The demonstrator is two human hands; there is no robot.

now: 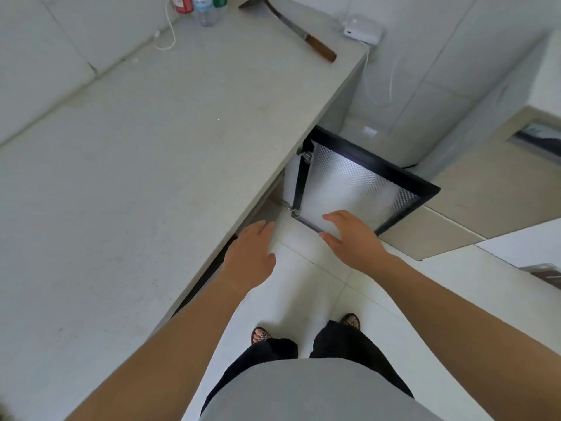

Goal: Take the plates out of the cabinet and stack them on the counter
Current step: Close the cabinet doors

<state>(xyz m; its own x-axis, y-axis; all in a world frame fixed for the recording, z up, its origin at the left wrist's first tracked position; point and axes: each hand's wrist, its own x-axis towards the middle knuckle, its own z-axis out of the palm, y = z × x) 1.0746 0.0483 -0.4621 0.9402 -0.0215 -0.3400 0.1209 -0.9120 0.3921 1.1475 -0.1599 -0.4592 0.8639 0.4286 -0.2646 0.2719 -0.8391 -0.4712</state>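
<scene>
So nearest the camera it was just the person's own legs and sandalled feet (306,329) on the white floor tile (306,287), planted a step back from the open cabinet door (355,183). Past the feet, both bare hands were reached out low toward that door. The left hand (252,253) was flat, fingers loosely together and holding nothing, hovering left of the door right by the front edge of the counter (151,177), looking aimed at the dark gap under it. The right hand (349,235) was spread open, also empty, with its fingertips in front of the door's near bottom corner; I honestly couldn't tell if it was touching the black frame or just above it. The door itself was swung out to the right of the opening, its frosted panel facing up at the camera. Here's the bit that mattered imo: no plates were visible anywhere. If they were in there, they sat left of the door, back under the counter overhang, so deeper and to the left of both hands, and the left hand looked nearer to that opening. Couldn't say how they lay, since the inside was hidden. Farther back from the door, the counter top had plenty of bare space for stacking, with only a wooden-handled knife (303,34), some bottles (200,4) and a white charger (362,30) at the far end.
</scene>
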